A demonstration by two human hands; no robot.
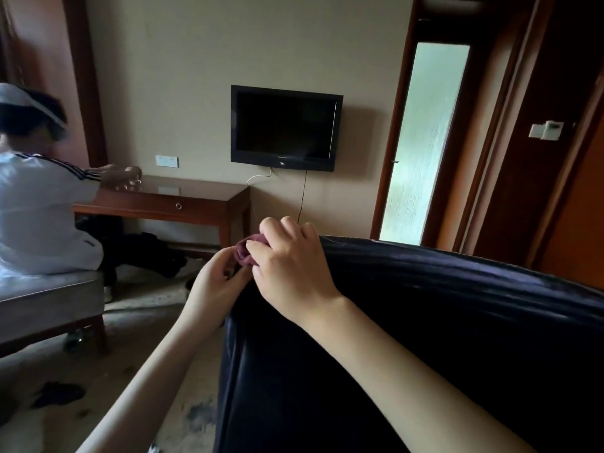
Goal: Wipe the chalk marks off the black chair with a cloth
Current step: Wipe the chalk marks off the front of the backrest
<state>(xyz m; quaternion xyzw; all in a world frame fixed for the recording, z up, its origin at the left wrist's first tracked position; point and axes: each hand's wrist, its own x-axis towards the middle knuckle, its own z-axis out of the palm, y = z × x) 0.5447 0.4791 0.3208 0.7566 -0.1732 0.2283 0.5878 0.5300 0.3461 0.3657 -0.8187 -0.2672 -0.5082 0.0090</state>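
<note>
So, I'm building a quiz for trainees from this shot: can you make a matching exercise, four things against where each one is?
Things: 1 small maroon cloth; 2 glossy black padded chair; 3 flat black television; 4 brown wooden desk.
Places: A hung on the beige wall; B pinched between the left hand and right hand; C standing against the wall, below and left of the television; D in the near right foreground.
Pairs: 1-B, 2-D, 3-A, 4-C.

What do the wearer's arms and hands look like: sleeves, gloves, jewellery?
The left hand and right hand wear no gloves. The forearms behind them are bare right to the frame edge; no sleeve shows. No watch, bracelet or ring is visible on either.
</note>
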